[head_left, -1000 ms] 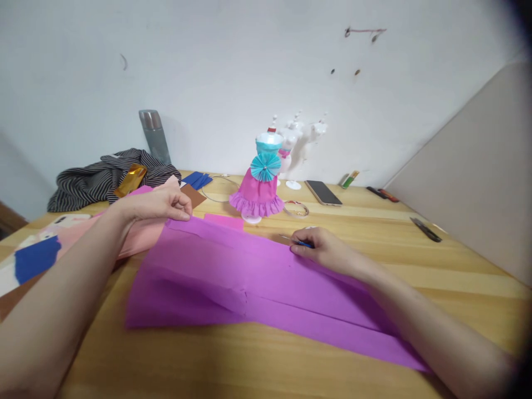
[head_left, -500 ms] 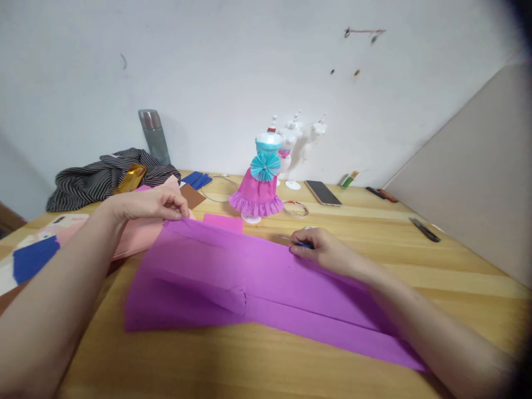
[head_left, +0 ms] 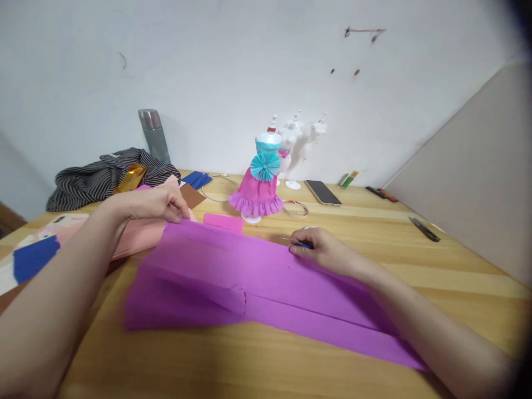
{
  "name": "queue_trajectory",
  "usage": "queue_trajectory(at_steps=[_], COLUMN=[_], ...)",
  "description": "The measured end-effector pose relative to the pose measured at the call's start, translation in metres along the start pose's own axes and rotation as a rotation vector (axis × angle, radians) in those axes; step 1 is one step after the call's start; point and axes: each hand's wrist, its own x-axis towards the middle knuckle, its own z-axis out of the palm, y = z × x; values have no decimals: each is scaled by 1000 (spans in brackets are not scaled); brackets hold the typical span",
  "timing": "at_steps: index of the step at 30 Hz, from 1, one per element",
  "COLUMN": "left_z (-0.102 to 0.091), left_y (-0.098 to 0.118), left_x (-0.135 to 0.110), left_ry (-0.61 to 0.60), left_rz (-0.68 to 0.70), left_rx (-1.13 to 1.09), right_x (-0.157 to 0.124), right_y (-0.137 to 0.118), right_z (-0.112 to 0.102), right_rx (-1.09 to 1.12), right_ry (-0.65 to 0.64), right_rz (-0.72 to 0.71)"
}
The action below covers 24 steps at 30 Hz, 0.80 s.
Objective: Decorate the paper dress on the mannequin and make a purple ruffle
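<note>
Left hand (head_left: 155,205), fingers (head_left: 179,210) pinching the purple sheet (head_left: 257,263) by its far edge; it's spread across the tabletop (head_left: 382,227) before a dressed mannequin (head_left: 260,188); right hand (head_left: 318,246), fingers clasping a blue tool (head_left: 305,244) (metal tip (head_left: 284,238) pointing left)!

Over the last 1 s, the left hand (head_left: 160,202) was shifted slightly left. In the last 0.5 s, its fingertips (head_left: 183,214) were lowered a little and the nearby crease in the sheet (head_left: 266,266) was smoothed out.
</note>
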Motion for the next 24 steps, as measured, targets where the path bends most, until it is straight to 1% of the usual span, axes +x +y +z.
queue_trajectory(at_steps=[4, 6, 8, 12, 15, 17, 19, 22, 24], left_z=[1, 1, 1, 3, 4, 6, 6, 5, 3], left_y=[0, -2, -4, -3, -1, 0, 1, 1, -1], left_x=[0, 0, 0, 1, 1, 2, 2, 2, 1], left_ry=[120, 145, 122, 30, -3, 3, 18, 24, 21], left_rz=[-1, -5, -35, -101, -87, -72, -83, -127, -120], left_rx=[-34, -41, -64, -178, -230, -237, -216, -102, -43], right_x=[-1, 0, 0, 0, -1, -1, 0, 0, 1], right_y=[0, 0, 1, 0, 1, 1, 1, 1, 0], right_z=[0, 0, 1, 1, 1, 1, 1, 0, 0], right_rx=[17, 24, 23, 15, 30, 33, 30, 33, 37], right_ry=[2, 7, 17, 13, 10, 8, 2, -2, -1], right_rz=[5, -4, -11, 1, 7, 12, 15, 16, 18])
